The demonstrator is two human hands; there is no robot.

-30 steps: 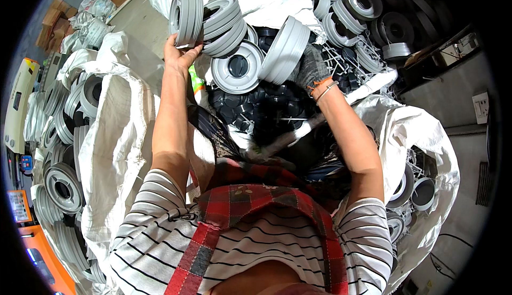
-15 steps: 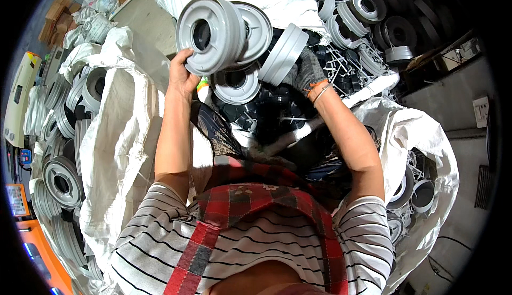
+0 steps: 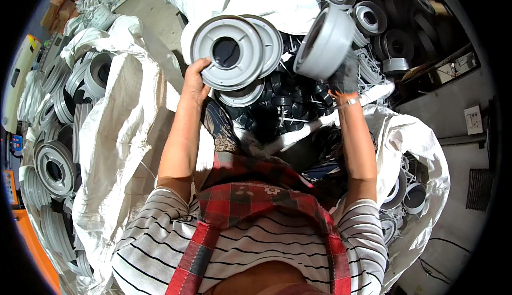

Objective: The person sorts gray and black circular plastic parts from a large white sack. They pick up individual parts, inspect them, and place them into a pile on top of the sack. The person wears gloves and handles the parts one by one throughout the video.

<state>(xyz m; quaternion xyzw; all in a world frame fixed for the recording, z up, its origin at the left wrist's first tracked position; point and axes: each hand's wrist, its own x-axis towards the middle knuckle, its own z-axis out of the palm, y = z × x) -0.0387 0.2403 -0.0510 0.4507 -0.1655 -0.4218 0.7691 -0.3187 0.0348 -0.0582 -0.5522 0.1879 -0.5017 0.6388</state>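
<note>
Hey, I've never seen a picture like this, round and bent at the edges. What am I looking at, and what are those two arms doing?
The picture comes from a wide fisheye camera worn on a person's head, looking down, so straight lines curve near the rim. There is no machine here. The striped sleeves and the red checked apron at the bottom belong to the wearer.

The left hand, which is bare, grips the edge of a pair of grey plastic discs, each with a round hole in the middle. The right hand, in a dark glove, holds up another grey disc, tilted on its side.

Below the hands lies a heap of small black parts. White woven sacks stand on both sides, with many more grey discs in them.
</note>
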